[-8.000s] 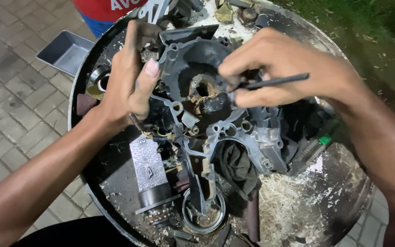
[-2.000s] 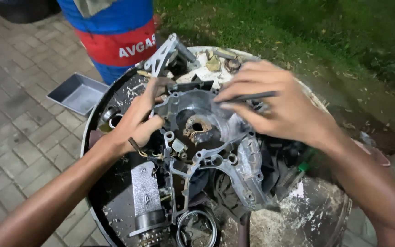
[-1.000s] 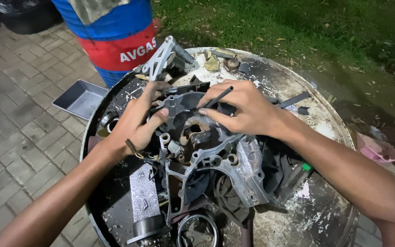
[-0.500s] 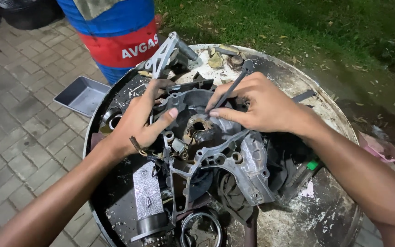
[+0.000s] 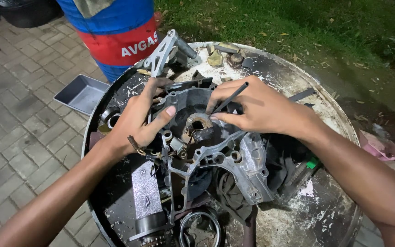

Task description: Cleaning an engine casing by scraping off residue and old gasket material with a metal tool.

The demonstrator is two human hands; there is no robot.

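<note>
A grey cast-metal engine case (image 5: 234,160) lies on a round, dirty drum top (image 5: 325,201). My left hand (image 5: 140,119) grips the case's left rim, thumb laid over the inner edge. My right hand (image 5: 257,110) pinches a thin dark rod-like tool (image 5: 232,96), whose lower tip points into the brown central hole (image 5: 198,124) of the case. The fingers hide the tool's tip.
A blue and red barrel (image 5: 115,32) stands behind the drum. A grey metal tray (image 5: 81,93) sits at the left on the paving. A silver bracket (image 5: 163,52), small parts, a ring (image 5: 200,228), a green-handled tool (image 5: 309,167) and dark rags lie around the case. Grass lies at the right.
My right hand has swung the tool from lying flat over the case to pointing steeply down into the central hole. The left hand keeps its hold on the rim.
</note>
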